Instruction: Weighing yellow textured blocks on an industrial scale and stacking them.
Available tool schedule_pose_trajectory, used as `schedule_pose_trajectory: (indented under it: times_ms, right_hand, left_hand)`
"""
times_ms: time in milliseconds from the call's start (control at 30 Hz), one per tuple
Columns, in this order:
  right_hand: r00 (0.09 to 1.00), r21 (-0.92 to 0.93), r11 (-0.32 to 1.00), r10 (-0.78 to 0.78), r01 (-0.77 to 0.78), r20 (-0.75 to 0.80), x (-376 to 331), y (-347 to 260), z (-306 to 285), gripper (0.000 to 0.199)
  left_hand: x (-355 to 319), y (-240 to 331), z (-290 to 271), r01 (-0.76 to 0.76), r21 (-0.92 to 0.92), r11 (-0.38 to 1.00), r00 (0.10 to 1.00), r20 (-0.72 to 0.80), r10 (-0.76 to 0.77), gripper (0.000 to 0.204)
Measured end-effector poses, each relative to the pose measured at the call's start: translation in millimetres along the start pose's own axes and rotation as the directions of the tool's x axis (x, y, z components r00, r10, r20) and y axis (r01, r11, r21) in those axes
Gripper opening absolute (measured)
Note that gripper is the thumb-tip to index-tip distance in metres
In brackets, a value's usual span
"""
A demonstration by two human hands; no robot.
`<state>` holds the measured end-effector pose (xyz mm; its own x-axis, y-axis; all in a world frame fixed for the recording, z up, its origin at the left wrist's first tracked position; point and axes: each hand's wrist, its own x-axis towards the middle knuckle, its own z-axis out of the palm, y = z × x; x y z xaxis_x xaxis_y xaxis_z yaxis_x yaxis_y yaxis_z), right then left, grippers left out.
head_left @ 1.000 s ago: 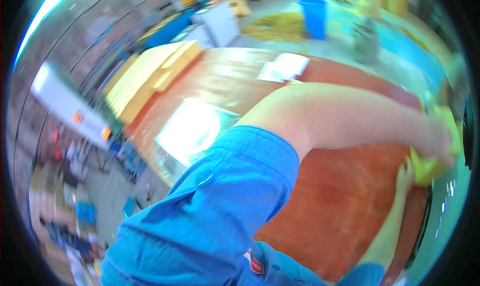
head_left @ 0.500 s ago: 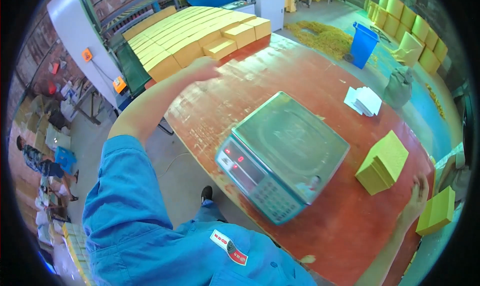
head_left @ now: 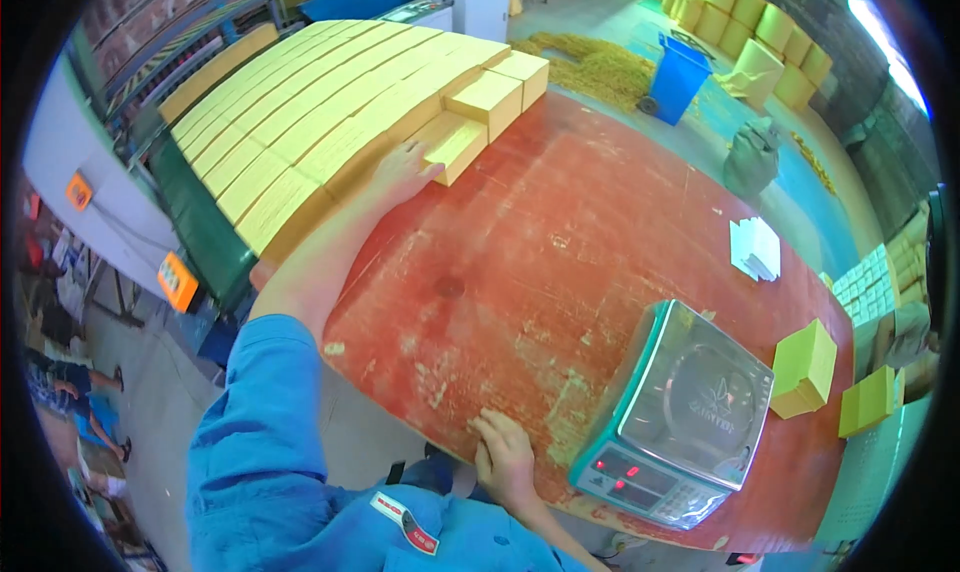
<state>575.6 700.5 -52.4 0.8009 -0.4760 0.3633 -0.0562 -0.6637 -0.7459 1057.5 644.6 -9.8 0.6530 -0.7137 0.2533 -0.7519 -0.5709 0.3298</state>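
My left hand (head_left: 402,172) reaches to the far side of the table and grips the near-left end of a low stack of yellow paper (head_left: 455,144), its thumb on the front face. That stack stands lower than the rows of yellow paper stacks (head_left: 330,122) beside and behind it. My right hand (head_left: 507,457) rests on the near edge of the red tabletop (head_left: 480,302), empty, with its fingers apart. To its right sits a digital scale (head_left: 690,402) with a bare metal pan and a lit red display.
Right of the scale stand a yellow paper block (head_left: 803,367) and another yellow block (head_left: 868,402). White slips (head_left: 755,248) lie at the table's right side. Beyond are a blue wheeled bin (head_left: 680,77), a tied sack (head_left: 752,157) and yellow shreds (head_left: 590,67). A white machine (head_left: 110,192) stands left.
My view has swung left. My left hand has reached the low paper stack and taken hold of its end. My right hand has moved from beside the yellow block to the table's near edge.
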Motion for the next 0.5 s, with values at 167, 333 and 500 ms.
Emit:
schedule_pose_trajectory:
  times_ms: [167,333,500]
  right_hand:
    - [0.997,-0.136,0.99,0.03,-0.02,0.074,3.1,1.1,8.9,0.036]
    - [0.995,-0.124,0.991,0.063,-0.053,0.075,1.0,2.7,6.9,0.034]
    - [0.999,-0.107,0.994,0.04,-0.037,0.022,6.3,9.3,11.9,0.031]
  left_hand:
    - [53.7,-12.1,35.0,0.016,0.097,0.995,0.999,0.035,-0.02,0.072]
    - [21.2,3.2,56.9,-0.091,0.239,0.967,0.991,-0.075,0.112,0.061]
    - [-73.4,89.1,60.4,-0.385,0.224,0.895,0.916,-0.025,0.4,0.068]
